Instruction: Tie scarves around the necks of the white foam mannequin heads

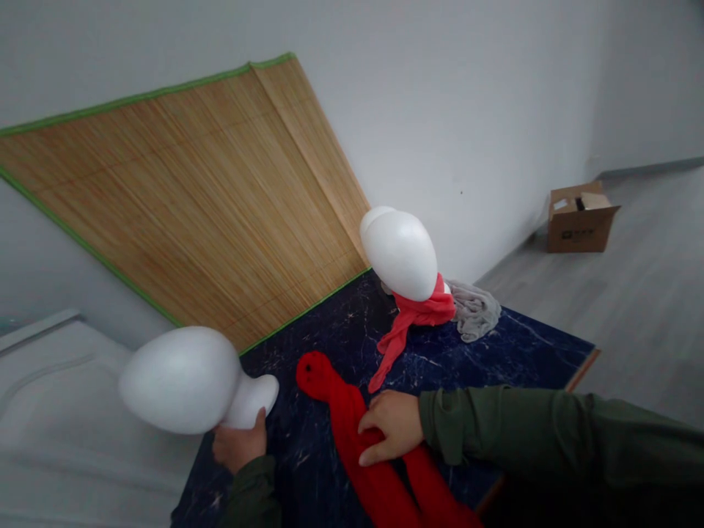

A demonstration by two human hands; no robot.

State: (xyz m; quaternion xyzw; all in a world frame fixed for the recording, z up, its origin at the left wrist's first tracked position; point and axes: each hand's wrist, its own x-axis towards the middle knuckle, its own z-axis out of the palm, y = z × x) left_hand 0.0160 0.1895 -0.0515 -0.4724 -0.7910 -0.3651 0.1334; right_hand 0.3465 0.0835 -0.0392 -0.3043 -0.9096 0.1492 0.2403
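My left hand [242, 442] is closed around the neck of a white foam mannequin head [181, 378], which is tilted over sideways at the table's left edge. A long red knitted scarf [352, 425] lies on the dark blue marbled table [308, 455], looped at its far end, with two tails running toward me. Over the scarf is my right hand [393, 425], its thumb and forefinger apart and the red fabric showing between them; whether the fingertips press on it is hard to tell.
A second white mannequin head [401, 253] stands at the back with a coral-pink scarf [421, 312] around its base. Beside it lies a crumpled grey cloth [473, 312]. A bamboo mat [220, 198] leans on the wall behind. An open cardboard box [580, 220] sits on the floor.
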